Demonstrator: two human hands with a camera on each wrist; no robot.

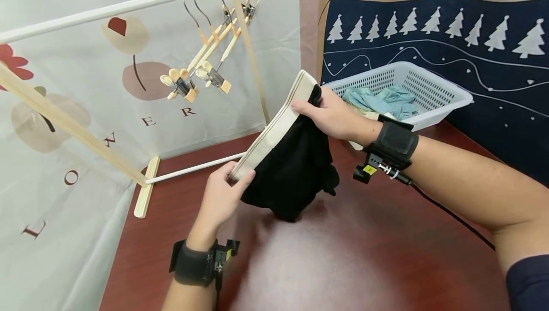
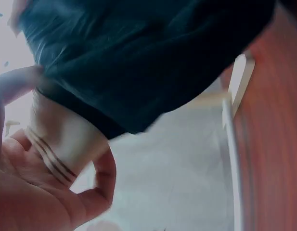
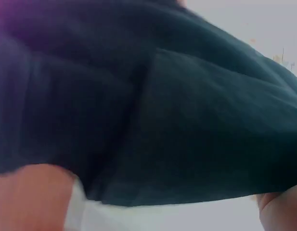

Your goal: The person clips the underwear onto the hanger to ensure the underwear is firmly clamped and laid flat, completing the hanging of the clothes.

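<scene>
A black garment (image 1: 296,168) with a cream waistband (image 1: 274,130) is stretched between both hands above the reddish table (image 1: 343,263). My left hand (image 1: 223,196) pinches the waistband's near end, and my right hand (image 1: 330,115) grips its far end by the basket. In the left wrist view the striped cream band (image 2: 61,144) lies across my palm, under the dark cloth (image 2: 138,62). Black fabric (image 3: 162,115) fills the right wrist view.
A wooden clothes rack (image 1: 128,6) stands at the back left, with several clip hangers (image 1: 197,73) bunched near its right post. A white plastic basket (image 1: 429,96) holding teal clothes (image 1: 381,101) sits at the back right. Printed cloths hang behind.
</scene>
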